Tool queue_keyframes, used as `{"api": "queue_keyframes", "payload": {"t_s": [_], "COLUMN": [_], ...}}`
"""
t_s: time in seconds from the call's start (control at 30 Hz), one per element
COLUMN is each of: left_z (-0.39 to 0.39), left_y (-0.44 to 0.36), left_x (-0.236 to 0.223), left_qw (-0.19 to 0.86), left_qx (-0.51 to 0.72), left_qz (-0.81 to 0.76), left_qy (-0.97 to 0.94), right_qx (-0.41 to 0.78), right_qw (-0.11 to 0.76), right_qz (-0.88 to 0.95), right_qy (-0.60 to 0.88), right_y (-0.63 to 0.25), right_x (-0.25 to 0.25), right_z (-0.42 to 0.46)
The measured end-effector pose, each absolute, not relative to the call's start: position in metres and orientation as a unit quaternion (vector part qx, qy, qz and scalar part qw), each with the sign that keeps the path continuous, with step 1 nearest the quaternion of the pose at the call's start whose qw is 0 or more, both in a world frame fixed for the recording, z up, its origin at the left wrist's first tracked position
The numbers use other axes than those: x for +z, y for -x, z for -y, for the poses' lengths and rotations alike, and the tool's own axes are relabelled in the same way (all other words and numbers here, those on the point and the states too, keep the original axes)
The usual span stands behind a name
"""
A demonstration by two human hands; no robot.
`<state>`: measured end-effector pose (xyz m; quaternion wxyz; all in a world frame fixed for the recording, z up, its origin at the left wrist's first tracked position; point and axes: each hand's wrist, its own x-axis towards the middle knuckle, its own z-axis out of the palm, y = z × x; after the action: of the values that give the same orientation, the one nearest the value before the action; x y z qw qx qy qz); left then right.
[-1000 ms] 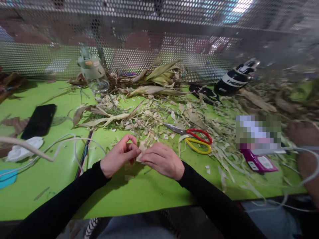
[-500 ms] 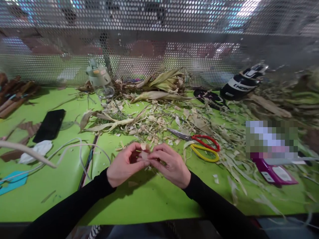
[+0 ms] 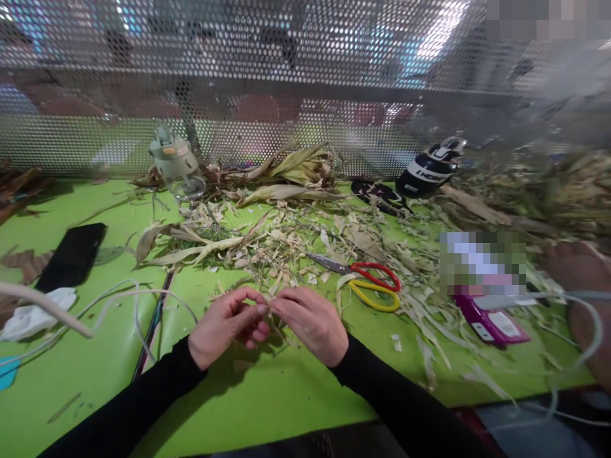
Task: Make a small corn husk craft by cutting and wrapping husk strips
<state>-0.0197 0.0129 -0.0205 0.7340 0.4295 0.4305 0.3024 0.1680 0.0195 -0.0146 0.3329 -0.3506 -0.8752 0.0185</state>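
My left hand (image 3: 228, 323) and my right hand (image 3: 311, 322) meet at the fingertips, low over the green table. Both pinch a thin strip of dried corn husk (image 3: 277, 327), mostly hidden by the fingers, with a pale end hanging below them. Just past my right hand lie scissors (image 3: 365, 278) with one red and one yellow handle loop, blades pointing away to the left. Husk scraps (image 3: 281, 245) are heaped right beyond my fingers, and a longer dried husk (image 3: 210, 245) rests at their left.
A black phone (image 3: 71, 256) and a pale cable (image 3: 138, 312) lie on the left. At the back stand a clear bottle (image 3: 176, 166) and a tilted black bottle (image 3: 427, 168) before a perforated metal screen (image 3: 267, 137). Right are a magenta device (image 3: 494, 321) and another person's arm (image 3: 585, 312).
My fingertips have come together over the husk piece, which showed broad and pale before and now shows only as a thin strand. The view has shifted right, and another person's arm appears there.
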Motion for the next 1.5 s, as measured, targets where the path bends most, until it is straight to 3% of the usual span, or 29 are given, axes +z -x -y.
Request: {"api": "queue_keyframes", "payload": {"t_s": [0.1, 0.27, 0.47, 0.87, 1.2, 1.5], "left_z": [-0.013, -0.014, -0.010, -0.007, -0.007, -0.010], "left_y": [0.017, 0.014, 0.010, 0.005, 0.004, 0.005], "left_x": [-0.016, -0.013, -0.017, -0.015, -0.013, -0.012], "left_qw": [0.712, 0.652, 0.659, 0.642, 0.681, 0.708], "left_qx": [0.350, 0.392, 0.435, 0.448, 0.464, 0.458], "left_qz": [-0.430, -0.458, -0.443, -0.455, -0.429, -0.430], "left_qy": [-0.431, -0.459, -0.425, -0.424, -0.371, -0.324], "right_qx": [0.009, 0.112, 0.198, 0.227, 0.429, 0.420], "right_qw": [0.326, 0.366, 0.372, 0.363, 0.409, 0.385], "right_qz": [0.872, 0.841, 0.800, 0.793, 0.670, 0.696], "right_qy": [0.364, 0.383, 0.427, 0.433, 0.447, 0.436], "right_y": [-0.167, -0.164, -0.163, -0.161, -0.157, -0.159], "right_x": [-0.014, -0.016, -0.017, -0.010, -0.013, -0.016], "right_z": [-0.018, -0.017, -0.014, -0.013, -0.010, -0.011]}}
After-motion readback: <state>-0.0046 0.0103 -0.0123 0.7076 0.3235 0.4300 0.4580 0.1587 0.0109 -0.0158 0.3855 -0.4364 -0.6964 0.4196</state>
